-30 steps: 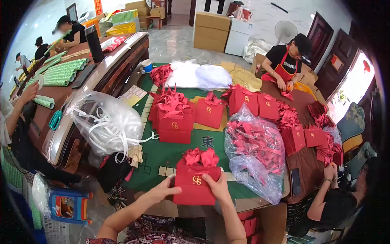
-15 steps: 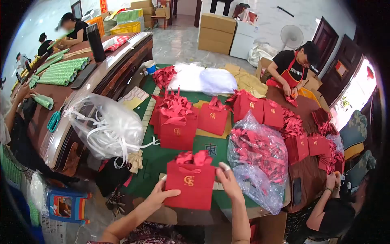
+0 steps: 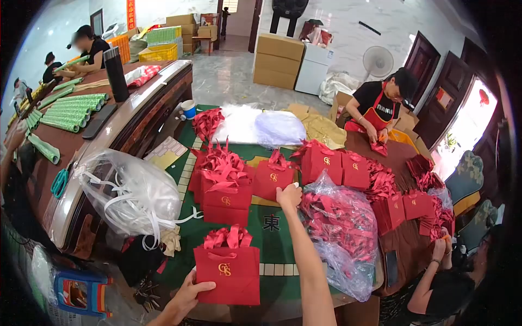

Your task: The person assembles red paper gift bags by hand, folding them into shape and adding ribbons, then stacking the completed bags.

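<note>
My left hand (image 3: 190, 290) pinches the lower left edge of a red paper gift bag (image 3: 228, 277) with a gold monogram and red ribbon at the top. That bag stands upright near the table's front edge. Stretched forward, my right hand (image 3: 290, 196) has its fingers closed at the lower right edge of a second red gift bag (image 3: 267, 182); its fingertips are partly hidden. Left of that bag stands a group of red gift bags (image 3: 225, 204) with ribbons sticking up. To the right lies a clear plastic sack (image 3: 340, 223) full of red ribboned pieces.
On the left a clear bag of white ribbons (image 3: 136, 190) overhangs the table edge. More red bags (image 3: 322, 165) line the right side, near a phone (image 3: 391, 267). A co-worker in a red apron (image 3: 382, 111) handles red pieces; another person's arms (image 3: 435, 266) are at lower right.
My right hand has left the front bag and reached forward to the bag behind. My left hand still holds the front bag, now lower and further left in view. The view has shifted.
</note>
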A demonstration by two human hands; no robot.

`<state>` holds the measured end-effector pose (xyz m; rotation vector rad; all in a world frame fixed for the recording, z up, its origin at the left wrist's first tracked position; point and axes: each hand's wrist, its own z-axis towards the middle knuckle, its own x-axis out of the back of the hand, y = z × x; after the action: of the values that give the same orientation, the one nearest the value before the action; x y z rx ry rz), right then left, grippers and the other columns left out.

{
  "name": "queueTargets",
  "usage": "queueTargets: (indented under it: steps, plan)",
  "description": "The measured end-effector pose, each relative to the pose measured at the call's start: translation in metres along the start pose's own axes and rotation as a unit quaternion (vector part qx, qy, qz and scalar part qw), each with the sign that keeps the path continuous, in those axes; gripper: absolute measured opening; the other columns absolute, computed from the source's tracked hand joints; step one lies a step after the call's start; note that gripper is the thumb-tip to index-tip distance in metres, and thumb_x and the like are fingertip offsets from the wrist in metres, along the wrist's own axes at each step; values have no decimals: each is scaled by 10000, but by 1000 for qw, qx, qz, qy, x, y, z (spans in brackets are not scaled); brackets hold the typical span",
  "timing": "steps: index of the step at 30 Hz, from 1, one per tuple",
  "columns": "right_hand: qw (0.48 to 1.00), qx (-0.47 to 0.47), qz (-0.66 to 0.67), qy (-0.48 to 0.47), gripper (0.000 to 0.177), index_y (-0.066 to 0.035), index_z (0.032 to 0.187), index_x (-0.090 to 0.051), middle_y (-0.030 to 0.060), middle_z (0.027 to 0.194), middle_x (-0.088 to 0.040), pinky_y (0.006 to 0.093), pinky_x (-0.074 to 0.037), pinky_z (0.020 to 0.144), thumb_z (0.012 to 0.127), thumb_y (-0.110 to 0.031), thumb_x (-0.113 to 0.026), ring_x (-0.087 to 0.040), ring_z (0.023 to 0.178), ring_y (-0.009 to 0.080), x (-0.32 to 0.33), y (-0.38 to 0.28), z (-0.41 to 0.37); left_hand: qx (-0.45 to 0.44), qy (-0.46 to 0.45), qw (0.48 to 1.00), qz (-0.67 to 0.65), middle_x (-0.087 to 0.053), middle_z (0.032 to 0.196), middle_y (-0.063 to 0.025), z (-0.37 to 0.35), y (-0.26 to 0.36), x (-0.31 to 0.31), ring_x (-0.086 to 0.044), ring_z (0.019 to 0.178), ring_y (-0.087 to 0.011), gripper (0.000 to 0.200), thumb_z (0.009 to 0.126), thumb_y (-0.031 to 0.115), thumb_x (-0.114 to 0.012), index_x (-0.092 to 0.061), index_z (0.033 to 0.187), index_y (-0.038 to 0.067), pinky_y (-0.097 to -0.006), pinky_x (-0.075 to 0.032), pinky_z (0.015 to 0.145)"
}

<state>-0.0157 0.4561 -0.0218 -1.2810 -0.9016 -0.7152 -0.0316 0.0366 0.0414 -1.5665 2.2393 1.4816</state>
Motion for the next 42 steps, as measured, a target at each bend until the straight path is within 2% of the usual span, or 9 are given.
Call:
queueTargets:
  steps: [8,11,14,17,21,25,29,37,42]
  plan:
    - [994,-105,34,-7,669,30,1137,-576,266,1205,-560,494,-507,912,636,-327,-838,-592,1083,412,0,0,14,-11,-42,999,-1,-601,1230,-106,8,-8,6,-602,1110,-196,760,717,-18,-784,-422,1384,1,-356,-502,960]
    - [992,-67,100,-25,693,35,1151,-569,278,1207,-558,470,-496,934,610,-298,-846,-591,1067,427,-9,12,25,1,-28,1000,8,-598,1238,-101,0,0,-6,-600,1114,-196,755,721,-20,-778,-422,1386,7,-359,-502,961]
    - [973,-21,223,-48,643,50,1125,-590,255,1170,-609,391,-518,911,612,-215,-873,-635,1035,350,-8,25,25,2,-41,999,-8,-605,1227,-99,3,0,-3,-608,1108,-205,722,739,-16,-756,-432,1383,21,-365,-507,956]
    - [970,67,227,60,598,53,1143,-555,227,1135,-615,353,-523,879,641,-104,-838,-647,991,285,9,41,6,14,-78,996,-30,-613,1212,-105,18,2,3,-618,1097,-214,671,756,-13,-731,-452,1366,28,-369,-513,949]
    - [917,170,360,-4,589,39,1203,-443,151,1105,-601,354,-510,888,719,-28,-770,-607,994,219,57,83,-61,21,-106,992,-68,-618,1207,-108,24,34,-25,-624,1099,-228,584,790,22,-693,-481,1334,32,-387,-517,955]
    - [872,111,462,-120,520,-3,1219,-449,127,1134,-604,344,-480,945,781,30,-727,-586,1063,199,112,105,-152,-73,-99,991,59,-602,1285,-127,-1,92,-103,-598,1172,-264,507,871,202,-641,-501,1333,47,-429,-470,1020]
    - [831,59,510,-213,549,-3,1241,-430,137,1163,-593,346,-488,941,807,-36,-764,-596,1058,199,113,127,-203,-46,-240,967,-73,-641,1233,-90,76,123,-146,-612,1149,-241,421,882,242,-665,-569,1262,91,-445,-480,1005]
    - [826,81,510,-228,628,30,1289,-403,151,1166,-586,349,-476,954,798,-64,-782,-579,1085,213,78,143,-217,-133,-209,965,-86,-674,1161,-90,244,191,-262,-647,1067,-253,408,830,156,-713,-585,1210,79,-438,-533,928]
    - [812,68,524,-248,622,29,1293,-405,149,1185,-585,352,-469,970,802,-65,-776,-576,1096,212,67,153,-215,-178,-178,964,-90,-682,1127,-105,359,163,-276,-662,1021,-281,422,791,122,-722,-597,1191,73,-439,-540,919]
